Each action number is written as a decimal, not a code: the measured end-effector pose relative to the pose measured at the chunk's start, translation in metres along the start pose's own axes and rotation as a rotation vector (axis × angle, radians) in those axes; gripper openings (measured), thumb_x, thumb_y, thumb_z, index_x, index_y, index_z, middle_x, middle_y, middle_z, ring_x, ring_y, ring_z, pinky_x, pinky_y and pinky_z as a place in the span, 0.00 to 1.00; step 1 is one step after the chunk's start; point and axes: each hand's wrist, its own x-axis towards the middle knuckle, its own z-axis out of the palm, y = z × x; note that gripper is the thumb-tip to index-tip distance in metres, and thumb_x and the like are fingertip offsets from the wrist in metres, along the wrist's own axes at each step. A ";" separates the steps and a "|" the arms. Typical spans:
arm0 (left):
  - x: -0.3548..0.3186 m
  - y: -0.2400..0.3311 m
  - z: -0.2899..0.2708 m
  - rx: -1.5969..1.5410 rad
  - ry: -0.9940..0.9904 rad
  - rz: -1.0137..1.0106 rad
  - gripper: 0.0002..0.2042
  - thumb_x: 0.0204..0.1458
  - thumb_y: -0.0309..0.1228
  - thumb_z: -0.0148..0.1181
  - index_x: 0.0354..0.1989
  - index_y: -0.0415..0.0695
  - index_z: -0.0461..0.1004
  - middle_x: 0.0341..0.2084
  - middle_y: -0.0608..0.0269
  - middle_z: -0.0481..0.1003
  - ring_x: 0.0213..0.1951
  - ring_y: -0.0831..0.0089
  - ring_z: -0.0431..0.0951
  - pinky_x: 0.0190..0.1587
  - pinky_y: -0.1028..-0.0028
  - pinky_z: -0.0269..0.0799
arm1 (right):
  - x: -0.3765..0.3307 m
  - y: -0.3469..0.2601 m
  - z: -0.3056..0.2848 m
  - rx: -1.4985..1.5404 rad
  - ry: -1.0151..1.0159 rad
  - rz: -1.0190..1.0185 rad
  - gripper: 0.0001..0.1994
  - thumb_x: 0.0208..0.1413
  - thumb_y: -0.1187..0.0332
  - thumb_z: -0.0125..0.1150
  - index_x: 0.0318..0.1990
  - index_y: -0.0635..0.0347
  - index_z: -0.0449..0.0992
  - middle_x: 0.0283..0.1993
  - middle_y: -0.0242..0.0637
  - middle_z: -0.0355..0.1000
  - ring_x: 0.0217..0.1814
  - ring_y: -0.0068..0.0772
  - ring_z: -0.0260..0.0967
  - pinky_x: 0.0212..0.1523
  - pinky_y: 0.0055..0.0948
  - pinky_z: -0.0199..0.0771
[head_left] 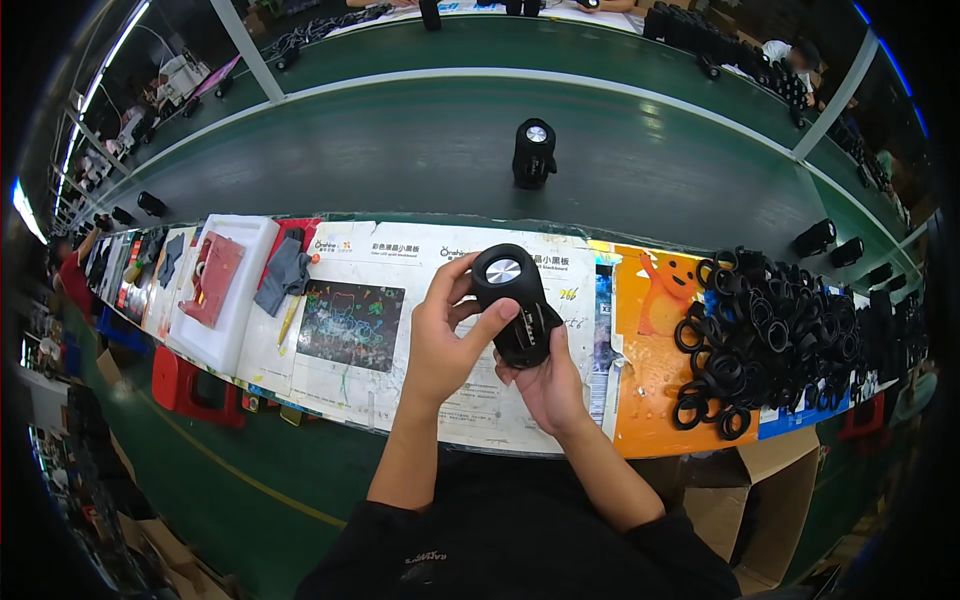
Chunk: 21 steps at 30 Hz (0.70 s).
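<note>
Both hands hold a black cylindrical portable speaker above the white printed sheet on the bench. Its round silver end faces up and toward me, and it leans slightly. My left hand is closed round its upper left side, thumb across the front. Around the lower right side, my right hand grips the base, its fingers partly hidden behind the speaker. A similar black speaker stands upright on the green conveyor belt beyond the bench.
A heap of black rubber rings covers the bench at right. To the left lie a white foam tray with a red piece, and a grey cloth. A red stool and an open cardboard box stand below. Other people work across the belt.
</note>
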 end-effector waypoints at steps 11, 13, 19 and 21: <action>0.008 -0.032 -0.004 -0.323 0.046 -0.123 0.28 0.61 0.35 0.74 0.65 0.37 0.70 0.51 0.54 0.82 0.54 0.69 0.81 0.58 0.69 0.79 | 0.006 -0.027 0.002 -0.333 0.041 -0.029 0.23 0.81 0.47 0.35 0.68 0.56 0.53 0.53 0.51 0.73 0.40 0.38 0.79 0.38 0.36 0.83; 0.009 -0.041 -0.004 -0.363 0.075 -0.163 0.27 0.62 0.36 0.73 0.64 0.36 0.71 0.51 0.54 0.82 0.53 0.69 0.82 0.57 0.69 0.79 | 0.008 -0.033 0.003 -0.387 0.092 -0.012 0.22 0.81 0.47 0.37 0.66 0.56 0.54 0.51 0.50 0.74 0.37 0.37 0.78 0.35 0.35 0.82; 0.015 -0.066 -0.001 -0.345 0.033 -0.314 0.20 0.69 0.38 0.65 0.60 0.35 0.77 0.47 0.59 0.82 0.48 0.72 0.83 0.51 0.66 0.84 | 0.014 -0.051 -0.012 -0.431 0.257 0.003 0.22 0.78 0.45 0.47 0.57 0.55 0.59 0.43 0.46 0.76 0.27 0.34 0.76 0.21 0.30 0.74; 0.016 -0.071 -0.002 -0.316 0.009 -0.323 0.20 0.69 0.38 0.64 0.60 0.34 0.77 0.48 0.57 0.82 0.49 0.71 0.83 0.51 0.65 0.85 | 0.012 -0.055 -0.012 -0.482 0.280 0.064 0.21 0.78 0.44 0.45 0.53 0.54 0.60 0.43 0.44 0.76 0.23 0.35 0.75 0.18 0.29 0.72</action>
